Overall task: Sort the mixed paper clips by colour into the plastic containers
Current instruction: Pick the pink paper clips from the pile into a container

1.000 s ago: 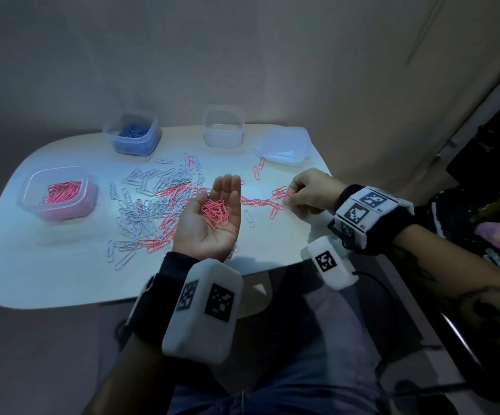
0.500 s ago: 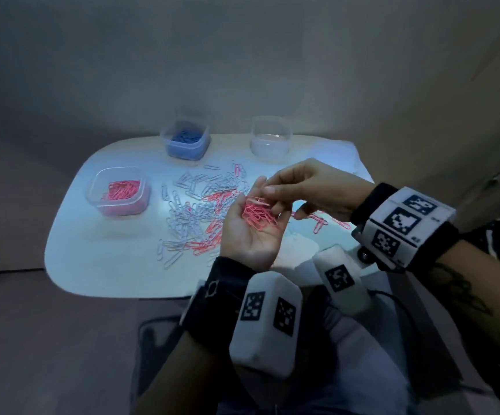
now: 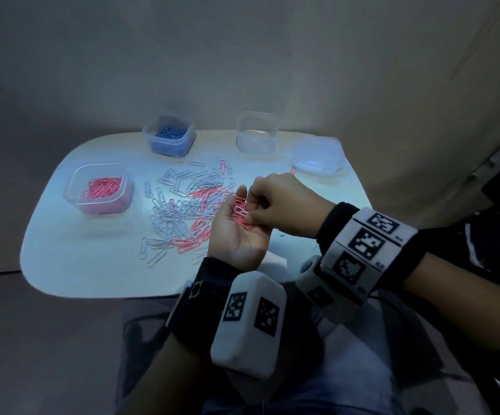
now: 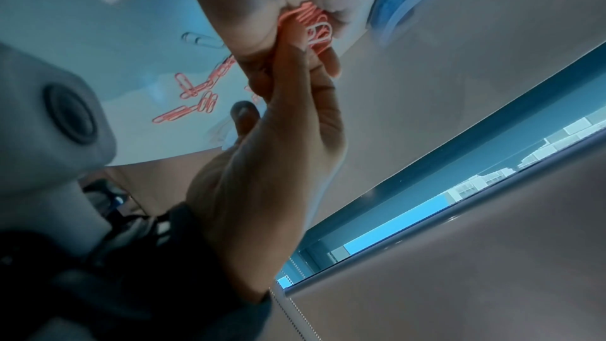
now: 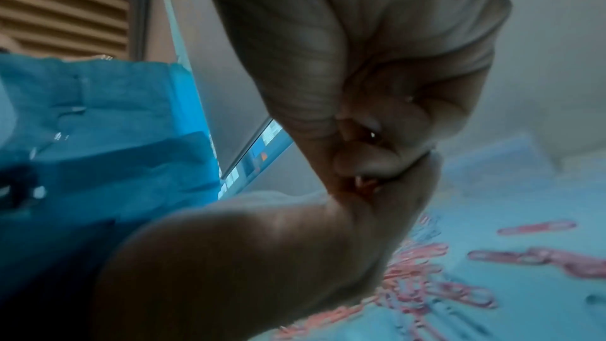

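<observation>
Since the earlier frame our right hand (image 3: 281, 205) had left the worktop (image 3: 72, 265) and come across to our left hand (image 3: 236, 232), which had lifted clear of the surface. We held the left hand palm up, its fingers (image 4: 328, 61) loosely cupped, not clenched, cradling a small bunch of pink paper clips (image 3: 239, 212). Our right fingers (image 3: 256, 218) were curled down into that palm, apparently pinching at the bunch; a white paper clip (image 4: 319, 33) lay among the pink ones, and we could not tell whether the pinch had closed on it or on a pink one.

On the worktop the mixed pile (image 3: 183, 211) of white and pink clips lay between the containers: the pink clip container (image 3: 99, 190) at the left, the blue clip container (image 3: 169, 136) at the back, and a clear container (image 3: 256, 133) beside it that looked empty. A clear lid (image 3: 317, 157) sat at the far right.

We judged the risk to be tangling: clips hook into each other, so pulling one out could drag others from the open palm and spill them back into the pile. If the white one stayed hidden, it could end up tipped in with the pink.
</observation>
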Available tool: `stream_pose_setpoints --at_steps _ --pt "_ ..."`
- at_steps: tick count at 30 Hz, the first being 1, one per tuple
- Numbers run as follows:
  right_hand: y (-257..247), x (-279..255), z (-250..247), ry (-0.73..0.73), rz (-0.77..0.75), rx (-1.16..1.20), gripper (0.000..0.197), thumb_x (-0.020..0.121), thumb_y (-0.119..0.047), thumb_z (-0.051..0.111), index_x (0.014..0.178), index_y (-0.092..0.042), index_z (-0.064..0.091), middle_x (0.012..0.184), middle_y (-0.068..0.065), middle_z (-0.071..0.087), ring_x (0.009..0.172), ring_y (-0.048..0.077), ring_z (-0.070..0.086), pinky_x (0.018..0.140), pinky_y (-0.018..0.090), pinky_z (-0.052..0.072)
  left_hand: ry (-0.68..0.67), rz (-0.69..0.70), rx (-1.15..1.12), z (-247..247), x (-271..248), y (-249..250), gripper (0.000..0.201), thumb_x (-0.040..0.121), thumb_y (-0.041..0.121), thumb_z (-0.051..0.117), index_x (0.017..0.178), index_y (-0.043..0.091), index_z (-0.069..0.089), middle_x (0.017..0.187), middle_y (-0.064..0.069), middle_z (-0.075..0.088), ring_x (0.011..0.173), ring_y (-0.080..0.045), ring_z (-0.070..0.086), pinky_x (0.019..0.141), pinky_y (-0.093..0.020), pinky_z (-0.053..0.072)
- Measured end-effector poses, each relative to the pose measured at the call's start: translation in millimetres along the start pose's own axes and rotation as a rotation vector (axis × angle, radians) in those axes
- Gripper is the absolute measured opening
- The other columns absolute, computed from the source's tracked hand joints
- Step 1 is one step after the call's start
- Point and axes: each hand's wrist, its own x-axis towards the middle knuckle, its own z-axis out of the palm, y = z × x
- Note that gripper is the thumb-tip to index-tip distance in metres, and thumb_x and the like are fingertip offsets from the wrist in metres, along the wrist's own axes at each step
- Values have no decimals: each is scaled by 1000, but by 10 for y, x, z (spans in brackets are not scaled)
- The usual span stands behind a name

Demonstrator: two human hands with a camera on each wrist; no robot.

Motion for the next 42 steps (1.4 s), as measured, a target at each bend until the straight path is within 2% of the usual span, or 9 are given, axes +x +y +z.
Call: stream_pose_setpoints --at_steps 6,9,15,19,24,29,34,38,42 --pt "-119 129 -45 3 27 423 21 80 -12 68 65 -19 56 56 -8 53 45 -3 49 44 7 33 12 70 -56 -96 -86 242 30 94 14 37 68 6 48 68 -14 63 70 -23 61 61 -29 56" --pt "-227 309 -40 -80 91 534 22 87 -10 60 67 -15 50 61 3 55 51 11 49 36 12 32 -21 126 -96 -197 -195 446 10 72 2 44 64 3 50 63 -11 63 58 -24 66 53 -30 56" --pt "-395 889 66 -143 132 189 24 92 -11 53 68 -9 50 63 5 57 56 15 51 53 19 41 -101 106 16 -315 -420 749 29 67 7 57 44 13 40 41 4 34 30 -7 35 27 -14 20" --pt "-582 1030 122 -72 -4 37 20 91 -12 49 104 -2 61 97 15 65 79 20 52 73 30 47 -112 249 301 -76 -545 1320 41 80 26 44 41 18 39 38 4 29 27 -5 28 26 -19 16" --pt "-1090 1124 328 -229 -267 -34 50 90 -15 54 139 -17 41 114 10 59 71 18 53 75 26 46 -24 367 692 307 -522 2159 40 85 28 44 46 18 47 41 8 32 31 -2 29 30 -10 16" --pt "-1211 1238 434 -229 -303 -198 33 91 -21 53 122 -16 60 120 8 63 108 23 58 86 24 40 317 383 1583 333 -209 2212 30 96 13 41 65 14 43 59 0 39 31 -3 32 30 -12 18" --pt "-1196 1255 410 -269 -290 -150 28 91 -16 53 117 -13 63 103 10 70 86 21 64 56 13 41 453 310 2302 335 -83 2151 16 91 21 54 81 9 58 78 -8 59 64 -15 56 50 -22 40" --pt "-939 1210 138 -58 -168 146 18 90 -10 53 103 -5 65 75 5 65 51 7 58 38 5 38 463 558 2524 347 -177 2133 25 93 18 49 107 8 68 111 -9 66 101 -23 58 78 -26 40" --pt "-460 1025 -137 -50 -39 -19 17 87 -11 59 101 -5 65 86 10 65 56 9 52 43 4 38 385 588 2637 281 -318 2086 19 82 33 65 89 17 72 86 0 67 83 -17 58 70 -22 40"
